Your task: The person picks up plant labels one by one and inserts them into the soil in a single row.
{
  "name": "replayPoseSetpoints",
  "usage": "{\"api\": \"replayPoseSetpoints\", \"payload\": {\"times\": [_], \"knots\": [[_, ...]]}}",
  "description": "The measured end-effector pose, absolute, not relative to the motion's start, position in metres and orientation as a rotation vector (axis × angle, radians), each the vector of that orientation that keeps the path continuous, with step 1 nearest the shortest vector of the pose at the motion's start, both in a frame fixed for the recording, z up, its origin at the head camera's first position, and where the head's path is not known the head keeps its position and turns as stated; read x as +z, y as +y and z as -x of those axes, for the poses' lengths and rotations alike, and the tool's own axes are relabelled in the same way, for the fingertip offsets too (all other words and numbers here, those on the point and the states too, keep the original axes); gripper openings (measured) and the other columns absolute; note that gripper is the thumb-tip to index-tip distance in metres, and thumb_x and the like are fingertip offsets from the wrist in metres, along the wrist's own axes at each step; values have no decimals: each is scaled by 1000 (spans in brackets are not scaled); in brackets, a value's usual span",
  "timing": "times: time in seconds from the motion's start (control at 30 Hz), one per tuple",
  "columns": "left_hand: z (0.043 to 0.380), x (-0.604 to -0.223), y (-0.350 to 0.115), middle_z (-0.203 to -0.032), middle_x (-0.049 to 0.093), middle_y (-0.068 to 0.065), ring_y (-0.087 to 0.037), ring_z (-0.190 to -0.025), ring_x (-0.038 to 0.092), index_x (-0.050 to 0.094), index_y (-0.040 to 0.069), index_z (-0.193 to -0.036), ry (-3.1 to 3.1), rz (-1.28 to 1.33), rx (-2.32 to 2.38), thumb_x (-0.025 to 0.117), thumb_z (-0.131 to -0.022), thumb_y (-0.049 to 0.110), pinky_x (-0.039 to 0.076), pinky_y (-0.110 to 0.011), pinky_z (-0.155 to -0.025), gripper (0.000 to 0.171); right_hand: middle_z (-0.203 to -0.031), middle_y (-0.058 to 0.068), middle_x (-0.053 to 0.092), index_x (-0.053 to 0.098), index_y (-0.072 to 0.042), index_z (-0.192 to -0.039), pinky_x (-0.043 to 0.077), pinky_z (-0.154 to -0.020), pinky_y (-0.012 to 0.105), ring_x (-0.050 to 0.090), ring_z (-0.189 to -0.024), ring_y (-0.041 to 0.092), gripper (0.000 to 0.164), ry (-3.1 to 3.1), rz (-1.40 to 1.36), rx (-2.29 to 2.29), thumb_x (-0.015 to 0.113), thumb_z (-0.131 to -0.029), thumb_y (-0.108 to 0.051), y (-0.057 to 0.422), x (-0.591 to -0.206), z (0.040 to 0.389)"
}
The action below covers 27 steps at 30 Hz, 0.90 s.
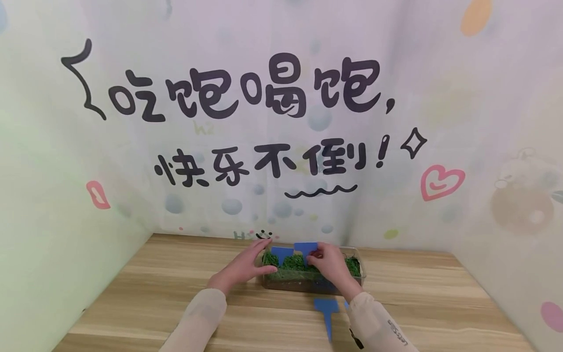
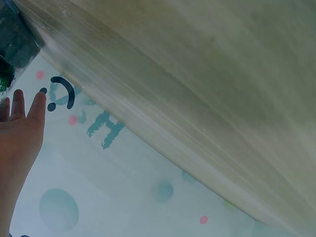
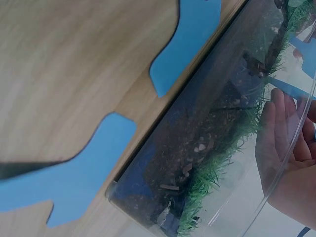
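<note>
A clear plastic planter point(image 1: 290, 283) holds dark soil point(image 3: 197, 133) topped with green grass-like cover point(image 1: 293, 263). My right hand point(image 1: 332, 264) pinches a blue T-shaped plant label point(image 1: 306, 247) above the grass, its lower end hidden. To the left, another blue label point(image 1: 281, 252) stands upright in the planter. My left hand point(image 1: 244, 264) is at the planter's left end, fingers extended and thumb in front. In the left wrist view, the left hand's straight fingers point(image 2: 19, 104) are near the planter's corner point(image 2: 19, 39).
On the wooden table point(image 1: 176, 274), a blue label point(image 1: 326, 313) lies in front of the planter. Another label point(image 1: 346, 305) is mostly covered by the right arm. A printed cloth backdrop point(image 1: 272, 146) rises close behind the planter.
</note>
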State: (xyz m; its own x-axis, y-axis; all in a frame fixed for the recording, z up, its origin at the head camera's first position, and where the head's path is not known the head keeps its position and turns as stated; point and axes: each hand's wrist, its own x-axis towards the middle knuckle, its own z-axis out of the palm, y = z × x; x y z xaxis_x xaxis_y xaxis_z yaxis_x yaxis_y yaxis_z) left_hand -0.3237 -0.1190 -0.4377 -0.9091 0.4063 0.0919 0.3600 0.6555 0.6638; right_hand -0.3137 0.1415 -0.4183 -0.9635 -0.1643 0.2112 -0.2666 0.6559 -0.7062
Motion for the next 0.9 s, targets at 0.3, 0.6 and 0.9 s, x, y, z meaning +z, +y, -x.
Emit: {"api": "replayPoseSetpoints", "payload": {"times": [0.3, 0.6, 0.9], "knots": [[323, -438, -119, -165, 26, -14, -41, -148, 32, 29, 18, -159, 2804, -660, 1095, 70, -90, 50, 33, -64, -114, 86, -87, 6, 73, 69, -6, -95, 57, -70, 36, 71, -84, 21, 5, -2763, -348, 1198, 71, -91, -8, 138, -418, 317], [324, -439, -118, -164, 26, -15, -41, -148, 32, 29, 16, -159, 2811, -653, 1094, 70, -90, 48, 34, -64, -113, 86, -86, 6, 73, 71, -7, -94, 58, -69, 37, 70, -80, 20, 5, -2806, -314, 1132, 73, -89, -8, 141, -418, 318], [325, -439, -119, -164, 26, -14, -40, -149, 31, 30, 16, -158, 2817, -678, 1083, 70, -90, 48, 33, -62, -114, 85, -90, 8, 74, 72, -2, -111, 59, -71, 39, 71, -83, 22, 24, -2803, -298, 1174, 72, -88, -7, 142, -418, 318]]}}
